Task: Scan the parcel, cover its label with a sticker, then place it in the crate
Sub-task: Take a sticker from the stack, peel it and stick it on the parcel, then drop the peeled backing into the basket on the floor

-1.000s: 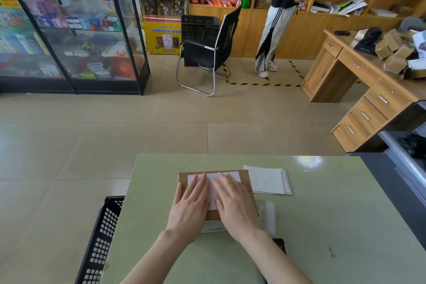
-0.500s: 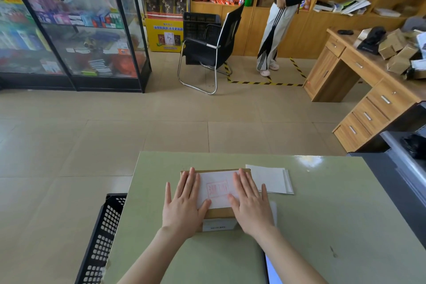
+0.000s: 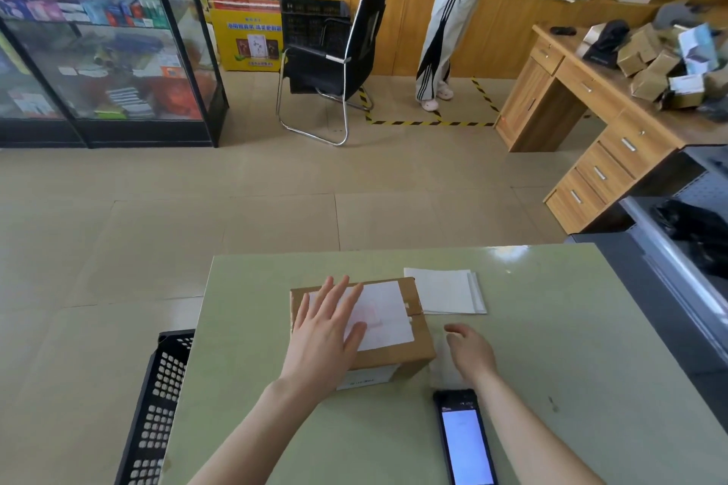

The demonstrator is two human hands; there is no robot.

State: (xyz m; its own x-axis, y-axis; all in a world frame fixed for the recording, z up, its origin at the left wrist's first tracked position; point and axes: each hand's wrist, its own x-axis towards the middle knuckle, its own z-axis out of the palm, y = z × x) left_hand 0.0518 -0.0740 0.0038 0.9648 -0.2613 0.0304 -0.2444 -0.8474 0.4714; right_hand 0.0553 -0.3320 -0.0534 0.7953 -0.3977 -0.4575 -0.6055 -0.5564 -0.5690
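A brown cardboard parcel (image 3: 409,352) lies on the green table (image 3: 551,346), with a white sticker (image 3: 388,313) stuck over its top. My left hand (image 3: 325,335) lies flat on the parcel's left part, fingers spread over the sticker's edge. My right hand (image 3: 470,350) hovers just right of the parcel, off it, fingers loosely curled over a pale backing strip (image 3: 443,370) on the table; it holds nothing. A black perforated crate (image 3: 157,406) stands on the floor at the table's left edge.
A handheld scanner (image 3: 465,441) with a lit screen lies near the table's front. A stack of white sticker sheets (image 3: 445,291) sits behind the parcel. Beyond: a black chair (image 3: 335,59), a glass cabinet, a wooden desk with small boxes, and a person (image 3: 449,20) standing by the shelves.
Both hands were pressing the sticker flat on the parcel. My right hand has since slid off to the right onto the table; my left stays on top. The camera has tipped down, showing the scanner.
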